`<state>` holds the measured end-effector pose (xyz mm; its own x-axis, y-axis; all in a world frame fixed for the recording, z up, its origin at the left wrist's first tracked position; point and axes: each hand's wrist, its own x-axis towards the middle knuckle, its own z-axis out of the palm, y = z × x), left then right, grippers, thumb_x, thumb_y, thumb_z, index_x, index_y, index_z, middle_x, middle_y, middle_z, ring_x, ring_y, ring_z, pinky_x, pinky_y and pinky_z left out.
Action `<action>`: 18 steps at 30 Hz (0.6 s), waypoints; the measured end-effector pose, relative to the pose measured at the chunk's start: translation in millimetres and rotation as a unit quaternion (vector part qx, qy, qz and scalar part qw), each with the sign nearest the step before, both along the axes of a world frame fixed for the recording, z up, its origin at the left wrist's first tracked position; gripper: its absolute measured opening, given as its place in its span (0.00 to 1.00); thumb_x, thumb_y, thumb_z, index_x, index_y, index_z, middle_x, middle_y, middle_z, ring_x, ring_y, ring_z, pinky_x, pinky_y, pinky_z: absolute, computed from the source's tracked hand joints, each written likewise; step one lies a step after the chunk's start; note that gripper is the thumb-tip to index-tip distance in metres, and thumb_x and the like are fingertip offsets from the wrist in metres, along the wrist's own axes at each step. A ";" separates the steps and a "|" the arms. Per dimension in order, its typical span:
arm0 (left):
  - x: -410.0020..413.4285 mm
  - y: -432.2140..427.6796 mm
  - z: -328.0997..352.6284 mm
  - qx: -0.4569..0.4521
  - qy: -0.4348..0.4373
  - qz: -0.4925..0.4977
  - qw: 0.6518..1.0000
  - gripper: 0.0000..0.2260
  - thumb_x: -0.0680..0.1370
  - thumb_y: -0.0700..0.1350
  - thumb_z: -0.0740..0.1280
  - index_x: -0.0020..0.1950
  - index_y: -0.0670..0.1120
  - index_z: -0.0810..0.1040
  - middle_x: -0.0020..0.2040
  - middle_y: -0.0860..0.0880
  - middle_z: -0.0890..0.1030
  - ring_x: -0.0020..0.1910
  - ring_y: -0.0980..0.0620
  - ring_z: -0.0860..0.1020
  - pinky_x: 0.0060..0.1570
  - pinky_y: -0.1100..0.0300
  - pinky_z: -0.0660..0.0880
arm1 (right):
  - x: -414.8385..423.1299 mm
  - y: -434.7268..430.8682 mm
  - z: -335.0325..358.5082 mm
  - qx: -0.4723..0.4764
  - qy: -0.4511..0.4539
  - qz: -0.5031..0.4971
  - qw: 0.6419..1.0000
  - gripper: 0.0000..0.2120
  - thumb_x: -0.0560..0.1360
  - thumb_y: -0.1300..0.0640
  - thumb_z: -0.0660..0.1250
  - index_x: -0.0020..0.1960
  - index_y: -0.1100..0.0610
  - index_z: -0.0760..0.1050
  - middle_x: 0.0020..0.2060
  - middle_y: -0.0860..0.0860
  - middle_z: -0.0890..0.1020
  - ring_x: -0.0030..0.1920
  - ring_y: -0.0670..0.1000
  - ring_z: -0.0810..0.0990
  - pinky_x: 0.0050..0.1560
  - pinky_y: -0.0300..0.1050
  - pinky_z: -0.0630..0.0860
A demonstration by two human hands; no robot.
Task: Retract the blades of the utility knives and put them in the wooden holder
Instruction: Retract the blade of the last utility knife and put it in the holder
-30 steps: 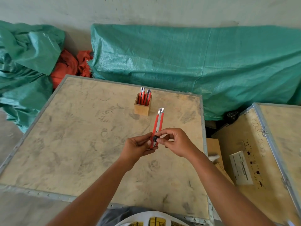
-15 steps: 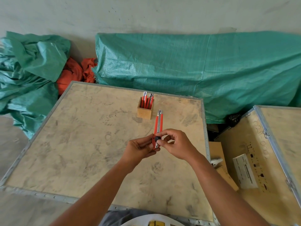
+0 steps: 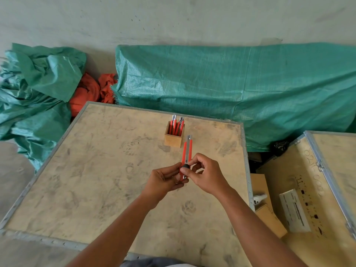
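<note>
Both hands hold one red utility knife (image 3: 186,151) above the plywood crate top (image 3: 96,170), just in front of & to the right of the wooden holder (image 3: 173,140). Left hand (image 3: 163,180) has its fingers closed round the knife's lower end, while the right hand (image 3: 206,176) pinches thumb & forefinger at the black slider knob (image 3: 185,166), other fingers curled in; tip points away from the person, w/ no blade showing past the metal nose. Holder stands upright near the crate's far edge w/ at least two red knives (image 3: 176,125) upright in it, a green tarp (image 3: 231,89) behind.
</note>
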<state>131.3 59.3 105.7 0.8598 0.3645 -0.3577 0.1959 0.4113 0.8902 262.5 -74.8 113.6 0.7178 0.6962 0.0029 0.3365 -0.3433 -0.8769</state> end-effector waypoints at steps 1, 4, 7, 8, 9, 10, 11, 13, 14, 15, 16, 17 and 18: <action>2.5 2.6 -1.0 0.000 0.000 -0.001 1.000 0.18 0.77 0.32 0.67 0.66 0.42 0.78 0.57 0.43 0.85 0.53 0.41 0.84 0.54 0.51 0.82 | 2.6 3.1 -0.4 0.001 0.006 -0.002 1.000 0.09 0.73 0.51 0.78 0.45 0.53 0.80 0.43 0.45 0.86 0.40 0.43 0.85 0.42 0.33 0.79; 11.8 11.9 -3.8 0.010 0.010 -0.012 1.000 0.18 0.77 0.32 0.68 0.66 0.42 0.77 0.58 0.42 0.84 0.53 0.40 0.84 0.54 0.49 0.81 | 19.6 13.9 -2.4 0.012 0.049 -0.014 0.999 0.07 0.77 0.50 0.74 0.54 0.50 0.84 0.50 0.44 0.88 0.48 0.44 0.87 0.51 0.44 0.84; 25.0 25.0 -3.1 0.019 0.021 -0.012 1.000 0.18 0.77 0.33 0.69 0.67 0.42 0.77 0.57 0.42 0.84 0.52 0.40 0.85 0.52 0.50 0.82 | 42.1 28.5 -3.3 0.005 0.058 -0.015 0.998 0.10 0.77 0.55 0.74 0.58 0.50 0.84 0.53 0.46 0.87 0.51 0.46 0.87 0.54 0.52 0.86; 31.2 30.7 -1.7 0.029 0.022 -0.013 0.999 0.18 0.77 0.34 0.69 0.66 0.43 0.78 0.57 0.42 0.85 0.52 0.41 0.85 0.52 0.49 0.82 | 49.7 34.6 -2.5 0.004 0.058 -0.017 0.998 0.10 0.77 0.57 0.74 0.57 0.50 0.85 0.52 0.47 0.87 0.50 0.46 0.87 0.53 0.53 0.86; 38.2 37.1 0.2 0.043 0.023 -0.014 0.999 0.18 0.77 0.34 0.69 0.66 0.44 0.78 0.56 0.43 0.85 0.52 0.41 0.85 0.52 0.49 0.82 | 57.8 41.7 -1.9 0.005 0.058 -0.020 0.998 0.10 0.77 0.59 0.74 0.57 0.51 0.85 0.52 0.47 0.87 0.50 0.47 0.87 0.52 0.54 0.86; 46.6 43.8 1.7 0.060 0.027 -0.011 0.998 0.17 0.76 0.34 0.70 0.65 0.44 0.79 0.55 0.43 0.86 0.51 0.42 0.85 0.52 0.48 0.82 | 66.1 49.4 -1.4 0.009 0.057 -0.024 0.998 0.10 0.76 0.61 0.74 0.56 0.52 0.85 0.51 0.48 0.87 0.49 0.48 0.87 0.52 0.55 0.86; 55.9 50.9 3.3 0.075 0.034 -0.001 0.997 0.17 0.76 0.34 0.70 0.64 0.43 0.80 0.54 0.44 0.86 0.51 0.43 0.85 0.52 0.48 0.82 | 74.7 57.4 -0.8 0.014 0.055 -0.028 0.998 0.10 0.76 0.62 0.75 0.55 0.52 0.85 0.50 0.48 0.88 0.49 0.49 0.87 0.52 0.56 0.86; 76.2 66.1 4.2 0.103 0.056 0.036 0.992 0.16 0.76 0.34 0.71 0.62 0.42 0.80 0.53 0.43 0.86 0.51 0.45 0.85 0.53 0.48 0.82 | 92.7 74.6 -0.6 0.027 0.047 -0.041 0.998 0.10 0.75 0.64 0.75 0.54 0.53 0.85 0.49 0.49 0.88 0.48 0.51 0.87 0.52 0.57 0.86; 86.1 74.0 3.4 0.122 0.065 0.051 0.989 0.15 0.75 0.34 0.71 0.62 0.42 0.81 0.54 0.43 0.86 0.52 0.46 0.85 0.53 0.48 0.82 | 101.8 83.4 -0.8 0.034 0.043 -0.051 0.997 0.10 0.74 0.64 0.76 0.53 0.53 0.85 0.48 0.50 0.88 0.48 0.51 0.88 0.52 0.57 0.86; 95.5 81.8 2.3 0.149 0.070 0.059 0.985 0.15 0.75 0.35 0.71 0.62 0.43 0.81 0.54 0.44 0.86 0.52 0.48 0.84 0.54 0.48 0.81 | 110.3 92.4 -1.3 0.040 0.040 -0.062 0.996 0.10 0.74 0.65 0.76 0.53 0.54 0.85 0.48 0.51 0.88 0.47 0.52 0.88 0.51 0.57 0.86; 104.0 89.8 0.4 0.186 0.079 0.061 0.978 0.15 0.75 0.36 0.72 0.61 0.45 0.81 0.54 0.45 0.86 0.52 0.51 0.84 0.55 0.49 0.81 | 118.1 101.2 -2.7 0.045 0.034 -0.073 0.996 0.10 0.74 0.66 0.76 0.52 0.54 0.85 0.48 0.51 0.88 0.47 0.52 0.88 0.51 0.57 0.86; 110.9 97.1 -1.4 0.222 0.088 0.058 0.969 0.15 0.75 0.38 0.72 0.61 0.47 0.82 0.53 0.48 0.86 0.52 0.53 0.83 0.56 0.51 0.80 | 124.8 109.8 -5.0 0.049 0.022 -0.086 0.995 0.10 0.74 0.66 0.76 0.52 0.53 0.85 0.47 0.51 0.88 0.46 0.51 0.88 0.50 0.57 0.86; 117.1 103.3 -2.6 0.255 0.099 0.057 0.960 0.15 0.75 0.38 0.73 0.60 0.49 0.82 0.53 0.50 0.85 0.53 0.54 0.82 0.58 0.52 0.79 | 130.4 117.9 -9.0 0.051 0.005 -0.099 0.994 0.11 0.74 0.66 0.76 0.52 0.53 0.86 0.47 0.50 0.88 0.45 0.50 0.88 0.50 0.56 0.86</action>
<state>248.4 162.6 103.1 0.7381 0.6228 -0.2594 0.3616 -0.0405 0.9315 392.9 43.1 104.6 0.8415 0.5371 0.0584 0.2618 -0.3109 -0.9137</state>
